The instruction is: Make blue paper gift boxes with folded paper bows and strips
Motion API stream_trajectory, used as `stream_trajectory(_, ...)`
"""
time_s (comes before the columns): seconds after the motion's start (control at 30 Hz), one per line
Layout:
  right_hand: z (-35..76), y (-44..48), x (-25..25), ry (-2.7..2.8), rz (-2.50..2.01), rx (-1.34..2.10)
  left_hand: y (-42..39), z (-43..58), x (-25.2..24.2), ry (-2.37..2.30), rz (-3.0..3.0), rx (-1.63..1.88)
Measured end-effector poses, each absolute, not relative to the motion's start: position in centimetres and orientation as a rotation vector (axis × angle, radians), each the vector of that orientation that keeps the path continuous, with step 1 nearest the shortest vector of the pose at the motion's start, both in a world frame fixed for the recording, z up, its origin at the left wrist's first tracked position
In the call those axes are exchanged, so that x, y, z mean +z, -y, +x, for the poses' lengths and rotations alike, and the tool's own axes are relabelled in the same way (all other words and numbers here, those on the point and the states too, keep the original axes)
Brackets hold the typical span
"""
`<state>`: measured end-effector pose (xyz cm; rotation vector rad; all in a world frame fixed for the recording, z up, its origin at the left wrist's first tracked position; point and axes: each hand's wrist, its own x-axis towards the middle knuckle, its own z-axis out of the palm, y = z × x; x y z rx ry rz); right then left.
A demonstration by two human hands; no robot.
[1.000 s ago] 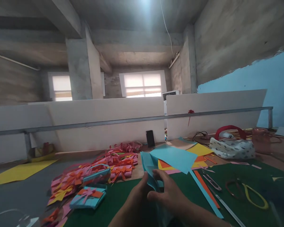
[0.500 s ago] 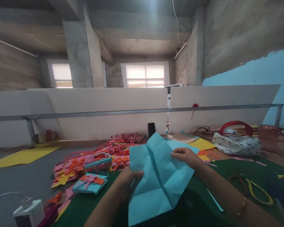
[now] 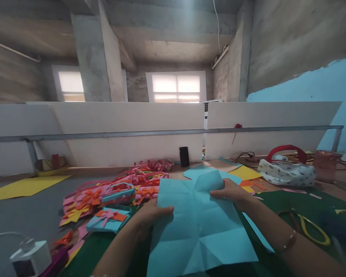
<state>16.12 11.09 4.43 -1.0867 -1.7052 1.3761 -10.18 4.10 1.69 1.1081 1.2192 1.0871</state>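
Note:
A creased sheet of light blue paper (image 3: pixel 196 227) is spread between my two hands above the green mat. My left hand (image 3: pixel 154 213) pinches its left edge, thumb on top. At the upper right part of the sheet, my right hand (image 3: pixel 229 192) grips the paper between thumb and fingers, where a flap rises. Left of my left hand lies a small blue paper bag (image 3: pixel 108 220) with a pink and orange bow. Beyond it is a pile of pink, orange and yellow paper bows (image 3: pixel 86 200).
Scissors with yellow handles (image 3: pixel 314 231) lie on the green mat (image 3: pixel 279 202) at the right. Further back are a white pouch with a red handle (image 3: pixel 286 172), a pink jar (image 3: pixel 325 166) and a black phone (image 3: pixel 184 156). A white charger (image 3: pixel 31 257) stands front left.
The blue sheet has opened wider and lies flatter, its lower right side spreading to the right. Both hands still hold it. The view has shifted slightly.

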Motion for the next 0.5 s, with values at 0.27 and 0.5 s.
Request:
stream_trajectory(0.27,16.3,-11.1,3.9,1.772,-1.055,1.331,-4.6,-11.9,2.1,-1.477,1.210,1.102)
stream_trajectory(0.5,15.8,-12.7,1.8,1.993,-1.082,1.179,-4.8,-12.5,1.8,-1.698,1.532,0.856)
